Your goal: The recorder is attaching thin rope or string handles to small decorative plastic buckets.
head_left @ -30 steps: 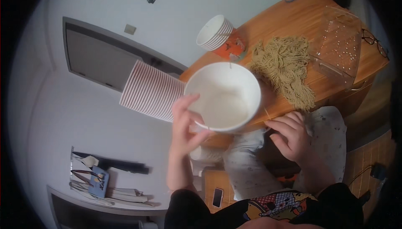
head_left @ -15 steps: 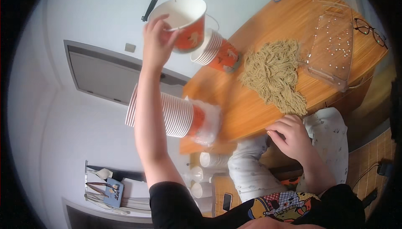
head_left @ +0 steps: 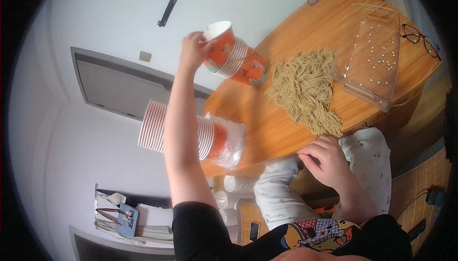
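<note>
Stacking step: the left hand point(head_left: 192, 47) pinches an orange cup point(head_left: 220, 41) by its rim, seating it on the far stack point(head_left: 238, 60). The right hand point(head_left: 329, 161), loosely curled, rests at the surface's point(head_left: 267, 118) near edge. Next (judging here) comes release, then the near cups point(head_left: 157, 127).

Two stacks of paper bowls point(head_left: 238, 60) point(head_left: 191, 134) are sitting on the table, one heap of noodles point(head_left: 305, 89), one clear plastic tray point(head_left: 374, 56), and one pair of glasses point(head_left: 420, 39).
</note>
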Demonstrator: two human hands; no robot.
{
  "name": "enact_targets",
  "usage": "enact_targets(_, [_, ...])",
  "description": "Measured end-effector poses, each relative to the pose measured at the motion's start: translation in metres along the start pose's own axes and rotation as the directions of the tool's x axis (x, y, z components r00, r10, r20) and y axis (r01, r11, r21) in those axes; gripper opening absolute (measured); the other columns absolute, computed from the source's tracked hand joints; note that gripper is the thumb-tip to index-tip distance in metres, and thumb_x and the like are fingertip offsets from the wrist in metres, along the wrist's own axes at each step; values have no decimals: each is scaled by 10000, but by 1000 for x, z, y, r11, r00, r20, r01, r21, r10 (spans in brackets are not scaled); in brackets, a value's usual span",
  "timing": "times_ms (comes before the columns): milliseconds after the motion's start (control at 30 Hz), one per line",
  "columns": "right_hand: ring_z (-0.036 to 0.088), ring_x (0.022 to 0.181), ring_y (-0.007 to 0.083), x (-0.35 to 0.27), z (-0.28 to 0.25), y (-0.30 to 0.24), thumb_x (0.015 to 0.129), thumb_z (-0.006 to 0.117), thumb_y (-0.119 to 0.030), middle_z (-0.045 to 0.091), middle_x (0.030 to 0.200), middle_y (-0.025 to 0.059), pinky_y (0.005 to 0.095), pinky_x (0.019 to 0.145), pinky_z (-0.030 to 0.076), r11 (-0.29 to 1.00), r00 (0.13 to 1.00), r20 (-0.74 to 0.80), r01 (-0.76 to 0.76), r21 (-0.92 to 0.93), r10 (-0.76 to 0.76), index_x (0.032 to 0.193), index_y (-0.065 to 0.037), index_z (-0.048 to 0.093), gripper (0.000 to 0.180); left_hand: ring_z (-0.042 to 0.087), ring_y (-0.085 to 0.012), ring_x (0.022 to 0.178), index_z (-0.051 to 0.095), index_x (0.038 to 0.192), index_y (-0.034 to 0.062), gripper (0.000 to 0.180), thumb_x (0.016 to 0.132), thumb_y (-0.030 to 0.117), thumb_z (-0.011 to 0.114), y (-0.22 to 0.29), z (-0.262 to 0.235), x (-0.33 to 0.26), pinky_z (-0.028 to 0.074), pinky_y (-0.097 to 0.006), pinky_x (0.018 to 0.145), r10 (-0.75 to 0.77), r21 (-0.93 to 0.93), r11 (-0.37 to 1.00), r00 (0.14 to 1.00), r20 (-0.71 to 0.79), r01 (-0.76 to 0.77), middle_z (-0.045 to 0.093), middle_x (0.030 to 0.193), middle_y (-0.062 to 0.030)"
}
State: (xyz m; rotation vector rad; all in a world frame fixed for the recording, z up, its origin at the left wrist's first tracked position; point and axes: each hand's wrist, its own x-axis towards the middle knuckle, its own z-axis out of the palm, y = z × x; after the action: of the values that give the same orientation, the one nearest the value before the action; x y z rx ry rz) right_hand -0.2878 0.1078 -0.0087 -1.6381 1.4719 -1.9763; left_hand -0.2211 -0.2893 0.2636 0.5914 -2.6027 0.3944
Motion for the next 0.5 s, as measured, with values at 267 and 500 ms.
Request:
enact_targets(267, [620,754,276,0,4,-1,847,708,-108,667,785,69,403,729,457,1000,1000,6,-3,-2,4,845,-66,679,51,668,-186,844,652,1107,-76,467,1016,371,551,-32,22,-32,503,-332,831,-310,-369,841,912,269,395,704,958,-158])
enact_targets(500, [616,750,281,0,3,-2,851,702,-98,665,783,72,402,724,456,1000,1000,18,-1,-13,1,845,-63,673,45,656,-250,952,670,1091,-38,509,947,448,630,-41,47,-55,508,-361,830,-405,-390,823,908,108,414,698,1002,-183])
